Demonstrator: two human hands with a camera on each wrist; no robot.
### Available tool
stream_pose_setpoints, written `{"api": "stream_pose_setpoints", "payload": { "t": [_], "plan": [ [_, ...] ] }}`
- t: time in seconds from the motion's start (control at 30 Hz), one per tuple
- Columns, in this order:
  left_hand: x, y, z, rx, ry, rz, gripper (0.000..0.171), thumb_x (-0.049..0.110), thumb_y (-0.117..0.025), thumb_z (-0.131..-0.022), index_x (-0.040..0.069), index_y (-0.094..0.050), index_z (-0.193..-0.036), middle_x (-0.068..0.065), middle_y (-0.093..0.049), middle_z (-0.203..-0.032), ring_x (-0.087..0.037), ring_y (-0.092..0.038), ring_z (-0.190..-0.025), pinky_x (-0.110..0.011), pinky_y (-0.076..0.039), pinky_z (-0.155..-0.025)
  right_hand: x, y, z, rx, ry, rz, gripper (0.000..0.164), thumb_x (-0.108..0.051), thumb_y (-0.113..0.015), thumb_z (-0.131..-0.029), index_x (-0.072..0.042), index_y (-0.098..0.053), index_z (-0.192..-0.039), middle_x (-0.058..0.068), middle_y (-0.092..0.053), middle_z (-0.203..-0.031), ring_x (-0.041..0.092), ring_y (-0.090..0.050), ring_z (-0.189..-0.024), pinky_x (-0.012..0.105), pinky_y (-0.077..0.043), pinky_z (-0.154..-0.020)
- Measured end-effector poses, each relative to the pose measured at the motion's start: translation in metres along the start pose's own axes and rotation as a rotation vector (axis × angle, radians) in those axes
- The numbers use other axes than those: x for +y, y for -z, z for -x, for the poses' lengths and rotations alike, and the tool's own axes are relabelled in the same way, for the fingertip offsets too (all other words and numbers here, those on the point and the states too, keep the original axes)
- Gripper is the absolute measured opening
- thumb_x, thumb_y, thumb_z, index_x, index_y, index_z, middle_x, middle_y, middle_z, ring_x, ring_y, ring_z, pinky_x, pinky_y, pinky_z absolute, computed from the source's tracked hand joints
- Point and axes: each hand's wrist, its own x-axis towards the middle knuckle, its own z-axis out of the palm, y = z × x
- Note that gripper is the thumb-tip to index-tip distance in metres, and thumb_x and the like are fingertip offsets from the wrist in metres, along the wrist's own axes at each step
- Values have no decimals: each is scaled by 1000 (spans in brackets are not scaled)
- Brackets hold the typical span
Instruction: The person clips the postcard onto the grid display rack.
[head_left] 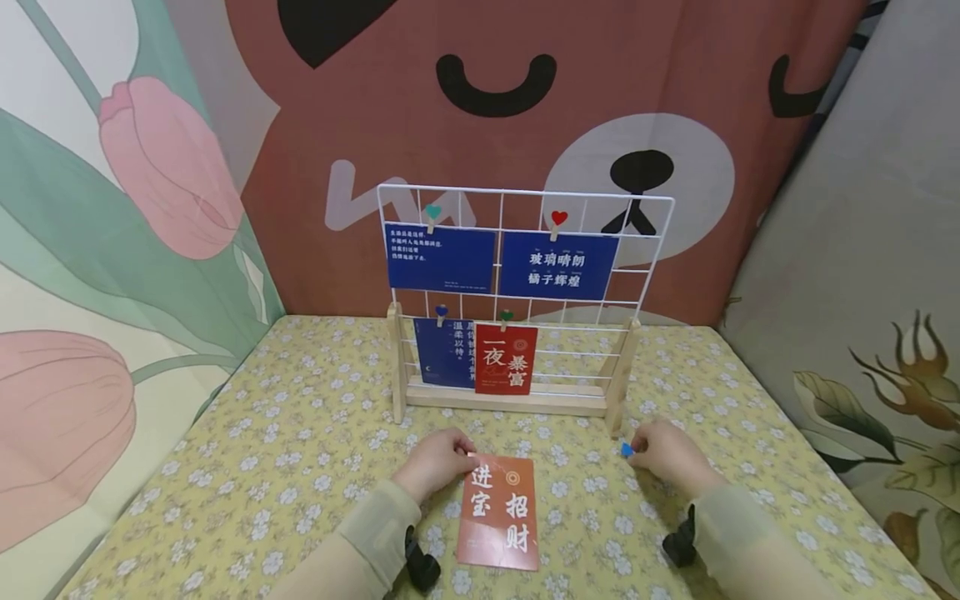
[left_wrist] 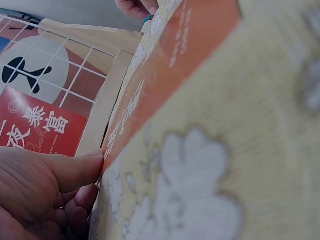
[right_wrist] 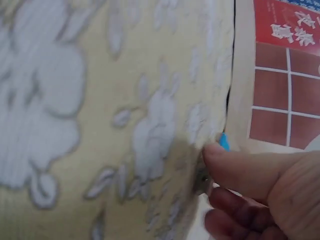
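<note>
An orange card (head_left: 491, 525) with white lettering lies on the flowered cloth, in front of a white wire grid stand (head_left: 517, 402) with a wooden base. My left hand (head_left: 435, 461) pinches its upper left corner; the left wrist view shows the thumb (left_wrist: 82, 167) on the card's edge. To the right, close to the stand's foot, my right hand (head_left: 672, 458) holds a small clip with a blue heart (head_left: 627, 450) between thumb and fingers. In the right wrist view the clip's blue tip (right_wrist: 224, 142) shows beyond the thumb, the rest mostly covered.
On the grid hang two blue cards (head_left: 441, 260) (head_left: 558, 267) above, and a dark blue card (head_left: 444, 354) partly behind a red card (head_left: 506, 360) below. Heart clips hold them. Yellow flowered cloth (head_left: 300, 467) covers the table; a bear-patterned curtain (head_left: 495, 150) hangs behind.
</note>
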Motion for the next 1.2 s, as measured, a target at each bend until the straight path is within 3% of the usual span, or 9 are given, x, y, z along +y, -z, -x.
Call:
{"api": "stream_pose_setpoints", "payload": {
  "t": [0.17, 0.4, 0.6, 0.8, 1.0, 1.2],
  "plan": [
    [2, 1, 0, 4, -1, 1, 14, 20, -74, -85, 11, -65, -91, -2, -57, -81, -19, -50, -71, -32, -43, -61, -6, -2, -1, -6, 27, -15, 18, -21, -72, -87, -7, -70, -97, 3, -64, -90, 17, -58, -75, 38, -49, -64],
    [3, 0, -1, 7, -1, 2, 13, 20, -74, -85, 11, -65, -89, -2, -57, -80, -19, -51, -70, -32, -43, -60, -12, -4, 2, 27, 56, 7, 5, -12, -70, -87, -10, -67, -84, -1, -60, -77, 14, -51, -66, 34, -44, -58],
    [2, 0, -2, 4, -4, -10, 13, 18, -74, -84, 11, -64, -87, -2, -56, -78, -18, -49, -67, -31, -42, -57, -18, 2, 7, 30, 61, -7, 5, -14, -69, -89, -10, -66, -89, -1, -61, -82, 14, -54, -69, 35, -46, -59],
    [3, 1, -1, 11, 21, 106, 11, 15, -72, -85, 8, -64, -89, -4, -58, -80, -19, -52, -71, -31, -44, -61, -30, 9, 13, 35, 50, -141, 17, -15, -63, -94, -4, -67, -106, 4, -65, -96, 18, -60, -82, 38, -50, -66],
    [6, 5, -2, 20, -16, 149, 14, 19, -71, -87, 9, -63, -93, -2, -62, -83, -17, -56, -74, -32, -47, -67, -39, 14, 15, 21, -15, -269, 31, -25, -58, -97, -4, -63, -120, 9, -65, -110, 27, -62, -98, 44, -51, -77],
    [6, 9, -5, -43, 4, 302, 15, 15, -67, -90, 4, -62, -98, -6, -65, -82, -19, -61, -70, -31, -49, -63, -46, 19, 13, 59, -25, -323, 36, -29, -57, -98, -7, -61, -125, 10, -65, -116, 30, -61, -105, 47, -50, -82]
  ]
}}
